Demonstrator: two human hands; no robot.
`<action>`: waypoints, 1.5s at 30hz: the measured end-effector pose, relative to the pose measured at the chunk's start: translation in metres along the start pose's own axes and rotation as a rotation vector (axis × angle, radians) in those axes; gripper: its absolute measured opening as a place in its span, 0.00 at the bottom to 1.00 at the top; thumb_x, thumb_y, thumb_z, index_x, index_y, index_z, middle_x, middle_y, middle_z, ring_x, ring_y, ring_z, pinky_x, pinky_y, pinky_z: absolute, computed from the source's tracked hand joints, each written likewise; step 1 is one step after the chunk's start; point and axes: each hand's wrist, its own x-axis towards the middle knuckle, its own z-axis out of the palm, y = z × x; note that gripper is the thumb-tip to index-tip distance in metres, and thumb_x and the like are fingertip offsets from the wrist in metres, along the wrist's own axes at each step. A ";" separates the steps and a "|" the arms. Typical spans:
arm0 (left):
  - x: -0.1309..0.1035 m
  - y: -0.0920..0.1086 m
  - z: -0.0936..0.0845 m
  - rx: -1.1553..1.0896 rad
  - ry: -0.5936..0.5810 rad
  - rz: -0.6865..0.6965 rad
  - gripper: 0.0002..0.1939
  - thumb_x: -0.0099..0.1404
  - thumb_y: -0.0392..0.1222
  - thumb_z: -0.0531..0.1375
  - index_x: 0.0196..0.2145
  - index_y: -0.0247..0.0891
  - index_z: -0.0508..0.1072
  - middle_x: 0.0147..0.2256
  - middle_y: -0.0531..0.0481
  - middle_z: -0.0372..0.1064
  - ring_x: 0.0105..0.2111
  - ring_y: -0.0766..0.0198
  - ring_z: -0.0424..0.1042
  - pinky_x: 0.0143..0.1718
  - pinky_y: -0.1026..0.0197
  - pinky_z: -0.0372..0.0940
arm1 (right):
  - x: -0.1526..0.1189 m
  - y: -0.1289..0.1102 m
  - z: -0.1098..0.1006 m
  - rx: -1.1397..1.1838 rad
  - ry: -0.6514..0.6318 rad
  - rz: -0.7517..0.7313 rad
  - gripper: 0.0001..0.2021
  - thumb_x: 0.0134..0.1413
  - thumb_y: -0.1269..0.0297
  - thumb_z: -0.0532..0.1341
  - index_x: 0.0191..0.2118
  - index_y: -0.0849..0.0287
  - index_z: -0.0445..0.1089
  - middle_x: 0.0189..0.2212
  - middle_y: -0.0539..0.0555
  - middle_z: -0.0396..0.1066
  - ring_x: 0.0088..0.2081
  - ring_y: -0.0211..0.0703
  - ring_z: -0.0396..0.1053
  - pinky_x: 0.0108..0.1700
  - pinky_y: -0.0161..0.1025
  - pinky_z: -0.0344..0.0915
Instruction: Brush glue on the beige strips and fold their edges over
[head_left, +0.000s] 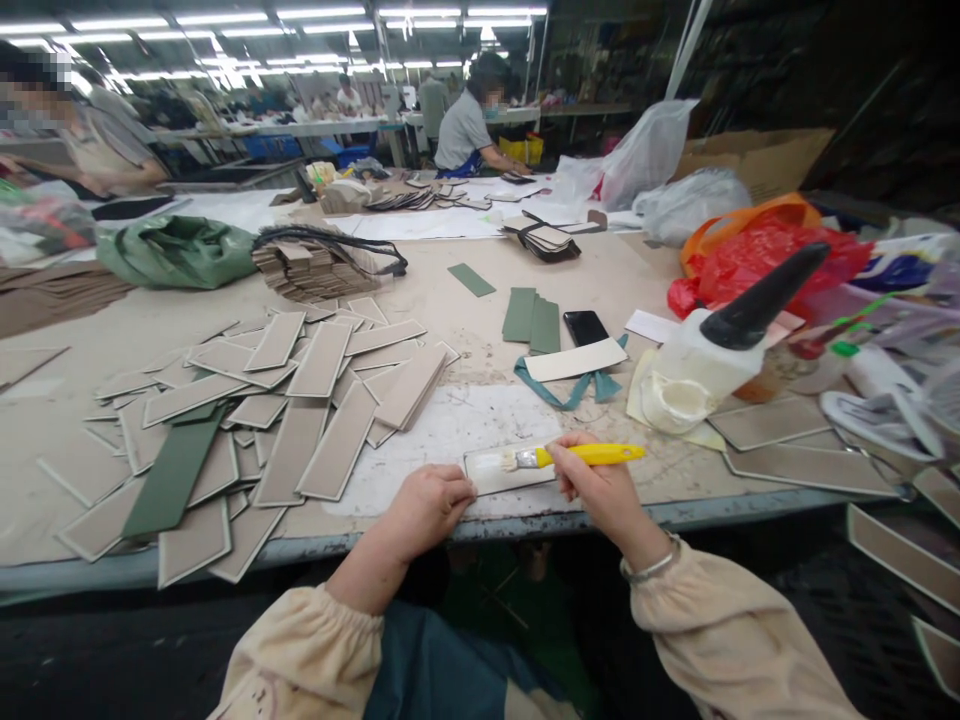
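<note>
Head view: the right hand [600, 490] pinches a yellow brush [611, 455] close to its metal collar, bristles down on a pale panel [529, 482]. The left hand [431, 505] has its fingers bunched, fingertips touching the panel's left end; I cannot tell whether they pinch it or only press. The panel lies on a white sheet [427, 450], near the front edge of the surface [607, 250] and roughly parallel to it.

To the left, a heap of beige panels [322, 365] crowds up beside the sheet, overlapping at many angles. At least 2 of them jut past the front edge, and a long green strip [176, 470] lies over others. To the right, the brush handle ends just short of a white bottle [712, 365] with a black nozzle, so sideways room there is tight.

Room is freer straight ahead: a bare stretch runs from the panel to a teal band [538, 392] and a cream strip [577, 360]. Behind these sit a black phone [585, 328] and green pieces [519, 315].
</note>
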 end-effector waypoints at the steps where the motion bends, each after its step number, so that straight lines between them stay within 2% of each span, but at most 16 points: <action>1: 0.000 0.000 0.000 0.005 -0.002 -0.001 0.13 0.68 0.38 0.53 0.33 0.39 0.77 0.32 0.48 0.72 0.34 0.63 0.72 0.35 0.64 0.63 | 0.001 0.001 0.007 0.006 -0.039 0.007 0.14 0.58 0.50 0.58 0.34 0.56 0.64 0.17 0.44 0.63 0.18 0.35 0.60 0.21 0.32 0.58; 5: 0.000 0.001 0.000 0.029 -0.005 -0.001 0.13 0.68 0.38 0.53 0.34 0.40 0.78 0.32 0.48 0.72 0.33 0.64 0.72 0.34 0.64 0.63 | 0.003 0.005 0.026 -0.053 -0.151 0.026 0.12 0.59 0.52 0.56 0.36 0.56 0.65 0.18 0.45 0.65 0.19 0.35 0.62 0.23 0.32 0.60; 10: 0.000 0.001 0.001 0.056 0.014 0.002 0.12 0.67 0.38 0.54 0.33 0.40 0.78 0.31 0.49 0.72 0.32 0.65 0.71 0.33 0.65 0.63 | 0.005 0.007 0.027 -0.254 -0.185 -0.034 0.10 0.60 0.56 0.55 0.34 0.56 0.66 0.18 0.44 0.65 0.20 0.35 0.63 0.26 0.33 0.61; 14: -0.001 0.003 0.000 0.051 0.029 -0.015 0.11 0.66 0.37 0.55 0.32 0.41 0.78 0.31 0.49 0.72 0.32 0.65 0.71 0.34 0.65 0.63 | 0.006 0.005 0.010 -0.362 -0.141 -0.084 0.09 0.59 0.58 0.55 0.33 0.56 0.67 0.17 0.44 0.64 0.20 0.36 0.64 0.27 0.33 0.60; 19: 0.000 0.003 -0.001 0.047 0.020 -0.034 0.11 0.67 0.38 0.55 0.33 0.41 0.77 0.32 0.50 0.73 0.33 0.65 0.73 0.35 0.65 0.64 | 0.007 0.007 -0.026 -0.447 -0.031 -0.080 0.10 0.58 0.56 0.55 0.32 0.56 0.67 0.17 0.45 0.64 0.20 0.37 0.64 0.27 0.35 0.59; 23: 0.000 0.003 -0.001 0.036 0.016 -0.049 0.12 0.68 0.38 0.54 0.33 0.41 0.77 0.33 0.50 0.74 0.34 0.65 0.73 0.36 0.65 0.64 | 0.007 0.007 -0.051 -0.527 0.063 -0.132 0.11 0.57 0.56 0.55 0.29 0.57 0.68 0.19 0.47 0.67 0.22 0.39 0.65 0.28 0.36 0.60; 28: 0.000 0.003 0.000 0.032 0.003 -0.060 0.11 0.67 0.38 0.54 0.34 0.42 0.77 0.34 0.50 0.74 0.35 0.64 0.73 0.37 0.64 0.65 | 0.007 0.010 -0.070 -0.634 0.145 -0.191 0.11 0.56 0.57 0.55 0.29 0.57 0.69 0.22 0.49 0.69 0.25 0.40 0.67 0.30 0.36 0.60; 33: 0.001 0.003 0.000 0.033 -0.009 -0.077 0.11 0.67 0.38 0.55 0.34 0.42 0.77 0.34 0.50 0.74 0.36 0.63 0.74 0.38 0.64 0.64 | 0.004 0.010 -0.081 -0.638 0.226 -0.185 0.11 0.56 0.56 0.56 0.30 0.57 0.68 0.17 0.47 0.65 0.22 0.40 0.65 0.28 0.36 0.59; 38: 0.000 0.003 -0.001 0.037 -0.008 -0.080 0.11 0.67 0.38 0.55 0.33 0.42 0.77 0.33 0.50 0.74 0.34 0.64 0.73 0.36 0.64 0.64 | 0.003 0.007 -0.071 -0.352 0.308 -0.129 0.13 0.56 0.52 0.58 0.32 0.57 0.66 0.15 0.45 0.62 0.18 0.37 0.62 0.23 0.35 0.57; 42: -0.001 0.002 0.001 0.043 -0.004 -0.067 0.11 0.67 0.39 0.54 0.34 0.42 0.77 0.33 0.50 0.73 0.34 0.64 0.73 0.35 0.64 0.63 | 0.006 0.009 -0.045 -0.142 0.133 -0.045 0.14 0.57 0.50 0.58 0.34 0.57 0.65 0.17 0.45 0.63 0.18 0.37 0.61 0.22 0.34 0.58; 45: -0.001 0.002 0.000 0.037 0.015 -0.050 0.12 0.68 0.39 0.54 0.34 0.42 0.77 0.32 0.50 0.73 0.34 0.65 0.73 0.35 0.65 0.64 | 0.008 0.009 -0.034 -0.268 0.011 -0.057 0.13 0.58 0.52 0.56 0.34 0.57 0.67 0.17 0.46 0.65 0.20 0.38 0.64 0.25 0.35 0.60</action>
